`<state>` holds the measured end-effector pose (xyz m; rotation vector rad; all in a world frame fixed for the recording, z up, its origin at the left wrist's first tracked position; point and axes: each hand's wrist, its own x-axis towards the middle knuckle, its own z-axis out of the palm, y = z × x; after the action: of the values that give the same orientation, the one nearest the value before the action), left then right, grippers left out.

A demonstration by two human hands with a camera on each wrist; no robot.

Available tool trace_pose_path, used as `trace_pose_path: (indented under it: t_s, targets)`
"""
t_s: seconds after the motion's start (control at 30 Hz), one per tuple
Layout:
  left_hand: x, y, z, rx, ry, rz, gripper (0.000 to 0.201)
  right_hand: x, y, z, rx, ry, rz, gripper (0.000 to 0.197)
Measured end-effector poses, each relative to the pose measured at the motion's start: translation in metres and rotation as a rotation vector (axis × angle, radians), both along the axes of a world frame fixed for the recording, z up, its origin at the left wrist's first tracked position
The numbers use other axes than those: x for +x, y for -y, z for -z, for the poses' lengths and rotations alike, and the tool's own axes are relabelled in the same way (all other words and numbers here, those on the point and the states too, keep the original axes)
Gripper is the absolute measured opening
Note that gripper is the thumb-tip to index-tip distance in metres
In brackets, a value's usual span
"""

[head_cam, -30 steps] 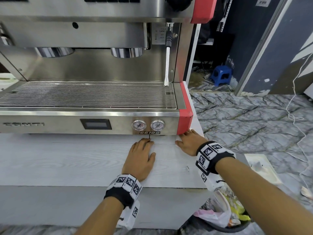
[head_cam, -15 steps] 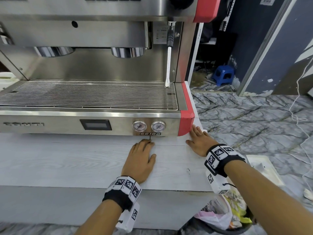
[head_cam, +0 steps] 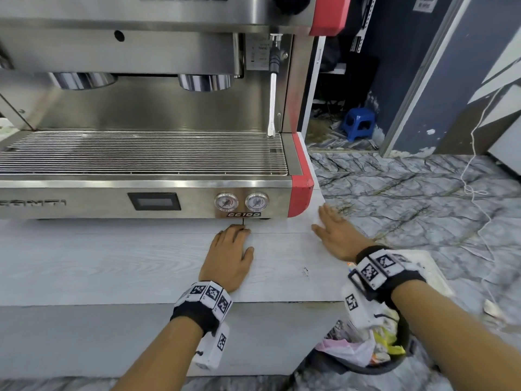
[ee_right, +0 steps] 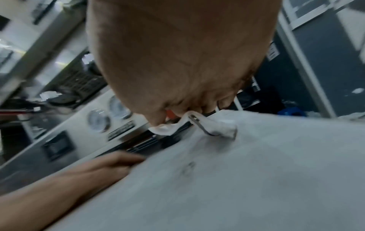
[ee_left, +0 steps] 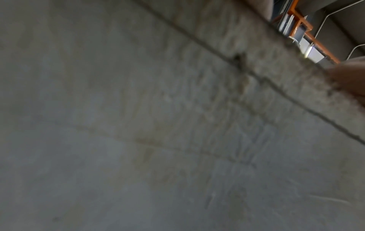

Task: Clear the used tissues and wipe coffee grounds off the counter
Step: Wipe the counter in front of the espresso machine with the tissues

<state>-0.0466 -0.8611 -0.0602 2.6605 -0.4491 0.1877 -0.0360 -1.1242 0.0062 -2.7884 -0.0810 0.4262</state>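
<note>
My left hand (head_cam: 235,241) lies flat and open on the pale wood-grain counter (head_cam: 112,266), just in front of the espresso machine's gauges. My right hand (head_cam: 328,224) presses a white tissue (head_cam: 316,220) onto the counter's right edge with straight fingers, beside the machine's red corner. In the right wrist view the crumpled tissue (ee_right: 215,126) pokes out from under my fingertips (ee_right: 158,118). A few dark specks (head_cam: 306,270) sit on the counter between my hands. The left wrist view is dark and shows only a grey surface.
The steel espresso machine (head_cam: 141,182) fills the back of the counter, its steam wand (head_cam: 273,103) hanging at the right. A black bin (head_cam: 366,356) full of rubbish stands on the floor below the counter's right end. A white tray (head_cam: 431,266) lies on the marble floor.
My right hand has slid right and away along the counter, from the machine's red corner to the right edge, with the tissue under it. The left hand has stayed put.
</note>
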Motion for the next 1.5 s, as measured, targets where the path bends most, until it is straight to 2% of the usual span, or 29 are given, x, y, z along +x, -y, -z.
trace_pose_path:
  t_s: [0.17, 0.23, 0.33, 0.4, 0.53, 0.77, 0.9, 1.2, 1.33, 1.5]
  targets:
    - [0.002, -0.001, 0.001, -0.024, -0.029, -0.005, 0.061, -0.045, -0.069, 0.016, -0.021, 0.086, -0.203, 0.063]
    - [0.002, -0.003, 0.001, -0.050, -0.041, 0.008, 0.064, -0.058, -0.090, 0.029, -0.060, 0.115, -0.236, 0.065]
    - [-0.001, -0.005, 0.001, -0.067, -0.045, 0.026, 0.060, -0.069, -0.108, 0.049, -0.101, 0.157, -0.252, 0.085]
    - [-0.005, -0.007, 0.001, -0.062, -0.039, 0.033, 0.055, -0.071, -0.109, 0.058, -0.105, 0.199, -0.236, 0.085]
    - [-0.010, -0.009, 0.003, -0.018, -0.039, 0.043, 0.066, -0.069, -0.099, 0.062, -0.121, 0.236, -0.212, 0.087]
    - [-0.013, -0.006, 0.004, -0.025, -0.033, 0.033, 0.056, -0.065, -0.066, 0.061, -0.143, 0.219, -0.127, 0.087]
    - [-0.012, -0.006, 0.004, -0.023, -0.031, 0.026, 0.048, -0.062, -0.042, 0.059, -0.156, 0.187, -0.066, 0.066]
    - [-0.012, -0.004, 0.005, -0.017, -0.037, 0.011, 0.055, -0.060, -0.006, 0.053, -0.152, 0.127, -0.011, 0.063]
    - [-0.015, 0.003, 0.002, -0.080, -0.038, -0.033, 0.054, -0.056, 0.008, 0.048, -0.133, 0.100, -0.008, 0.064]
    - [-0.030, 0.029, -0.011, -0.150, -0.034, -0.008, 0.046, -0.058, 0.026, 0.040, -0.151, 0.086, -0.022, 0.063]
